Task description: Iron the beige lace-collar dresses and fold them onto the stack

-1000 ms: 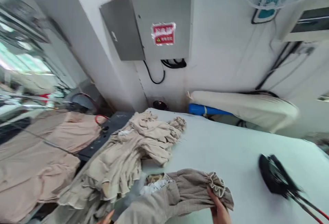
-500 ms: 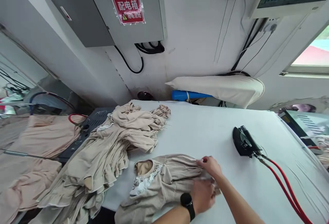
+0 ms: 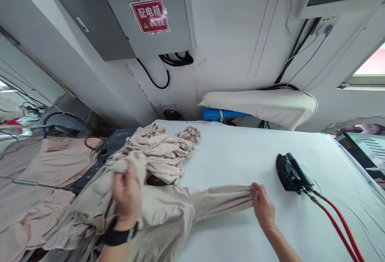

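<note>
A beige long-sleeved garment (image 3: 168, 210) lies across the white table, one sleeve pulled out straight to the right. My right hand (image 3: 263, 206) pinches the gathered cuff at the end of that sleeve. Over on the left, my left hand (image 3: 128, 194), blurred and with a dark watch (image 3: 116, 236) on its wrist, is closed on bunched cloth of the same garment and lifts it. The lace trim seen earlier does not show clearly. Behind and beneath the left hand, a heap of similar beige garments (image 3: 164, 146) partly merges with the held one.
An iron (image 3: 291, 172) with red hoses (image 3: 339, 222) rests to the right on the white tabletop (image 3: 228, 158). Pinkish cloth pieces (image 3: 57, 162) lie at far left, beside a dark slotted panel (image 3: 117, 144). A padded white board (image 3: 258, 103) and a blue roll (image 3: 224, 114) are behind the table.
My left hand has swung left and up, carrying part of the garment. My right hand has moved slightly right and down with the cuff, and the sleeve is now stretched out.
</note>
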A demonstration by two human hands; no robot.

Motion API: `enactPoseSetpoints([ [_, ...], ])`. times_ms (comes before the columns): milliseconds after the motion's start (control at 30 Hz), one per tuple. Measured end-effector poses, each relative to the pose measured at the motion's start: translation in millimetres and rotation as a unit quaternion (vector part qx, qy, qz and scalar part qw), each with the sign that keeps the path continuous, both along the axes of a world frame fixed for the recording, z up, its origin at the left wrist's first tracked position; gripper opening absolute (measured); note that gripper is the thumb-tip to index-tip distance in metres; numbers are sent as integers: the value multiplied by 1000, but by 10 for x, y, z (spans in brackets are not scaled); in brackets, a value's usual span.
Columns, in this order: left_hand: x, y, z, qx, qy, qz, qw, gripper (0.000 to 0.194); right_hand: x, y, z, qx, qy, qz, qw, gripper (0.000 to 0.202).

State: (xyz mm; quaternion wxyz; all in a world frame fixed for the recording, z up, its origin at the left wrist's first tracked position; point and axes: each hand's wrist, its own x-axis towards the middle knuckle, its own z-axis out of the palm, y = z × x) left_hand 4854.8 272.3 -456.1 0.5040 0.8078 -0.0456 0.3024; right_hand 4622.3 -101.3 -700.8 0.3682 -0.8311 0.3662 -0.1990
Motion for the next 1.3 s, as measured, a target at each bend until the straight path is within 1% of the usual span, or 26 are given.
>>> enactPoseSetpoints([
  [33,-234,-323,-249,10,26,-50,998,46,-182,-173,-49,-30,11,-8,999,49],
  [67,-514,-659,-529,44,68,-130,988,43,-385,-342,-103,-49,33,-17,998,49],
  [100,-807,-981,-814,83,107,-233,963,42,-600,-497,-155,-59,57,-28,996,49],
  [133,-1078,-1266,-1080,125,137,-339,922,40,-814,-627,-197,-66,77,-47,994,50],
  [167,-1292,-1498,-1311,163,153,-437,871,37,-1011,-724,-222,-73,89,-73,991,52],
  [200,-1424,-1669,-1497,189,162,-492,834,34,-1178,-783,-226,-82,90,-107,987,54],
  [233,-1457,-1778,-1635,205,170,-507,820,33,-1302,-804,-208,-90,83,-144,982,55],
  [267,-1392,-1834,-1727,219,175,-501,819,32,-1373,-786,-168,-94,69,-171,978,55],
  [300,-1241,-1848,-1781,234,179,-483,825,32,-1386,-736,-110,-94,53,-180,978,53],
  [333,-1028,-1833,-1805,255,181,-464,829,32,-1342,-660,-41,-89,35,-157,983,49],
  [367,-780,-1804,-1809,286,182,-457,823,32,-1249,-567,28,-82,20,-106,991,44],
  [400,-527,-1767,-1803,325,183,-458,807,32,-1120,-468,90,-79,9,-36,996,38],
  [467,-94,-1689,-1787,407,189,-454,770,33,-832,-288,155,-94,18,108,990,32],
  [500,58,-1643,-1784,442,202,-440,755,33,-716,-218,151,-109,35,154,981,32],
  [567,214,-1518,-1791,486,247,-409,732,32,-618,-132,73,-134,75,199,968,30],
  [633,199,-1342,-1803,501,300,-395,709,34,-720,-112,-49,-156,93,224,958,24],
  [700,71,-1143,-1803,502,325,-398,696,33,-947,-139,-148,-184,92,261,943,18],
  [800,-195,-913,-1749,489,297,-402,715,22,-1259,-218,-168,-208,94,278,933,17],
  [900,-389,-841,-1629,461,261,-404,746,23,-1346,-289,-36,-150,123,301,934,17],
  [1000,-450,-890,-1510,430,250,-401,770,19,-1291,-410,213,-36,158,307,938,23],
  [1067,-456,-964,-1486,416,236,-396,784,20,-1257,-571,397,20,171,276,946,29],
  [1100,-465,-1011,-1499,411,223,-394,791,21,-1251,-673,474,31,175,260,949,31],
  [1167,-518,-1122,-1581,410,188,-392,802,20,-1254,-889,564,20,184,239,953,35],
  [1200,-564,-1182,-1644,418,173,-393,801,17,-1255,-980,571,3,198,232,952,34],
  [1267,-677,-1301,-1783,445,148,-396,790,13,-1220,-1077,528,-51,233,215,947,29],
  [1300,-731,-1358,-1845,456,133,-405,782,20,-1169,-1066,492,-87,236,203,946,26],
])
